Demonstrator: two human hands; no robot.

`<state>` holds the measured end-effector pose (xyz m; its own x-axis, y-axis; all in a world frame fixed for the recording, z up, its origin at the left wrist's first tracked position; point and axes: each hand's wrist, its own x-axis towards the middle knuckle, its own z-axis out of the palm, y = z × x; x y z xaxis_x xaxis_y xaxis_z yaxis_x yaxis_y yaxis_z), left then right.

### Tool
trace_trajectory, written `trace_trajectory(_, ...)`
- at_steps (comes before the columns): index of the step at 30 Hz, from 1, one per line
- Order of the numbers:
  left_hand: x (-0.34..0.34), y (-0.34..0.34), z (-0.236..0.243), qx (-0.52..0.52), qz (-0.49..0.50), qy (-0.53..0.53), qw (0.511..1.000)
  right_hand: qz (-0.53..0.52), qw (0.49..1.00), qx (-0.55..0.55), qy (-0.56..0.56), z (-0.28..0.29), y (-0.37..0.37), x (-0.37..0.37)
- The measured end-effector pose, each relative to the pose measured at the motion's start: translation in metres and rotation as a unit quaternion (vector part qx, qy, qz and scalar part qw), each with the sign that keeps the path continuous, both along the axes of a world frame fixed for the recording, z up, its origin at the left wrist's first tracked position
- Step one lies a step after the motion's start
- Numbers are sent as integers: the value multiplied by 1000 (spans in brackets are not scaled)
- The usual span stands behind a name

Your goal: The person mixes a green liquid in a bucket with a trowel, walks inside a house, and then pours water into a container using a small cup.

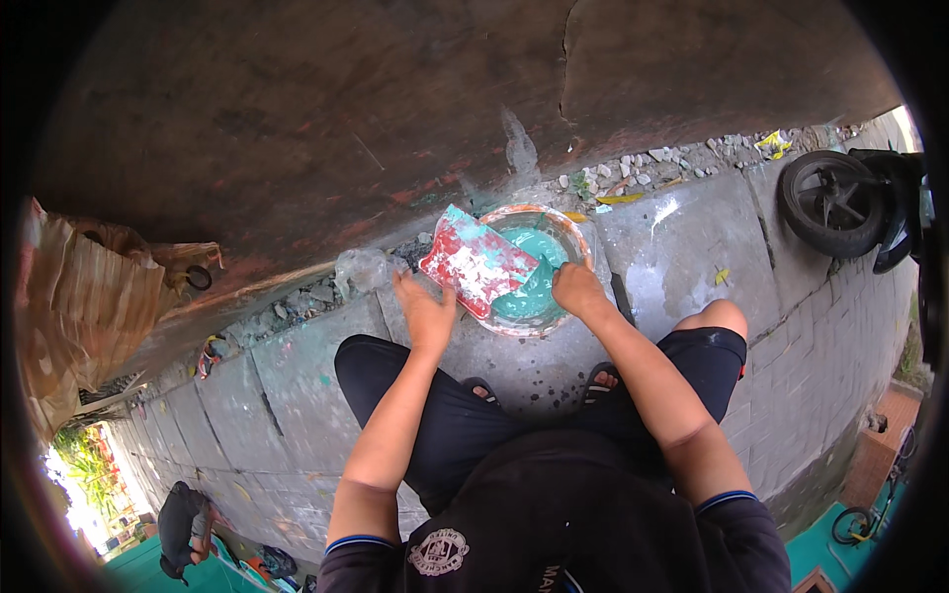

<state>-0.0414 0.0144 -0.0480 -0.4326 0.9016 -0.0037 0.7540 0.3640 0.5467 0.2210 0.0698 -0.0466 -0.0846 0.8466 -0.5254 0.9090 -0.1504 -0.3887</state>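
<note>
A round bucket [583, 243] with an orange-stained rim stands between my feet and the wall, holding turquoise paint [534, 296]. Across its left rim lies a flat red plastic tray [474, 259], tilted and smeared with white and turquoise. My left hand [427, 314] is at the tray's lower left edge, fingers apart, the thumb close to or touching it. Over the bucket's right side, my right hand [581, 292] is closed around a scraper [543, 274]; its blade is coated in turquoise and reaches over the paint. The scraper's handle is hidden in my fist.
A dark cracked wall [346, 119] rises beyond the bucket, with gravel [643, 170] along its foot. Crumpled clear plastic [362, 271] lies left of the bucket. A motorbike wheel [830, 203] stands at right. Another person [183, 529] bends over at lower left.
</note>
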Motion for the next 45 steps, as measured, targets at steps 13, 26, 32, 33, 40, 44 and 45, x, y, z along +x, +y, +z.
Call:
trace_trajectory(13, 9, 3, 33, 13, 52, -403, 914, -32, 981, 134, 135, 95, -22, 29)
trace_trajectory(26, 5, 7, 56, 18, 51, -427, 903, 110, 989, 86, -58, 33, -11, -1)
trace_trajectory(32, -37, 21, 54, 64, 73, -354, 930, 58, 997, 52, 2, -14, 4, -37)
trace_trajectory(33, -41, 23, 54, 74, 69, -334, 937, 38, 997, 60, 18, -15, 5, -45)
trace_trajectory(40, -63, 34, 59, 51, 28, -259, 964, 157, 987, 20, 20, -10, 0, -71)
trace_trajectory(44, -75, 38, 71, 49, -4, -240, 970, 214, 974, -61, -39, -16, -12, -58)
trace_trajectory(45, -77, 38, 73, 63, -9, -214, 975, 211, 973, -72, -57, -17, -13, -49)
